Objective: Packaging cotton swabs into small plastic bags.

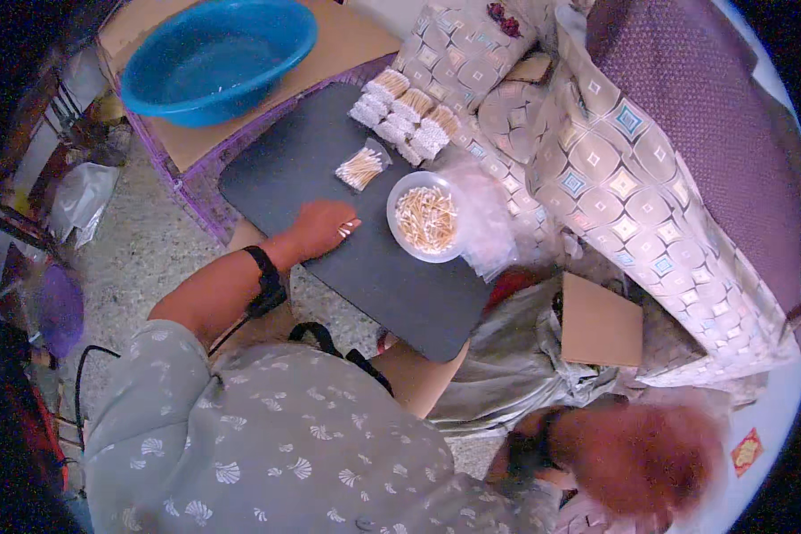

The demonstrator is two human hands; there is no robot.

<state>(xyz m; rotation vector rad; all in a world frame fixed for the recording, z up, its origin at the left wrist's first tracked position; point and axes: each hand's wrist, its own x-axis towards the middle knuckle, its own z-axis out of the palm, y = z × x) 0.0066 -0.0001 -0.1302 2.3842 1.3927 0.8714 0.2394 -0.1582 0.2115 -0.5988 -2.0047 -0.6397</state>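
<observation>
My left hand [323, 228], with a black band on its wrist, rests at the near left edge of a dark grey board [280, 169]. Its fingers are closed on a few cotton swabs [347, 229], whose white tips stick out. My right hand [650, 454] is raised at the lower right, large and smeared by motion, so its fingers cannot be made out. On the board stands a round white bowl [427, 218] full of loose cotton swabs. A small clear bag of cotton swabs [361, 168] lies left of the bowl. Several filled packs [407, 114] are stacked at the far edge.
Clear plastic bags [485, 214] lie right of the bowl. A blue basin [222, 62] sits on cardboard at the far left. Patterned cloth [627, 196] covers the furniture on the right, with a cardboard piece [601, 320] below it. A purple bag [60, 311] lies at the left.
</observation>
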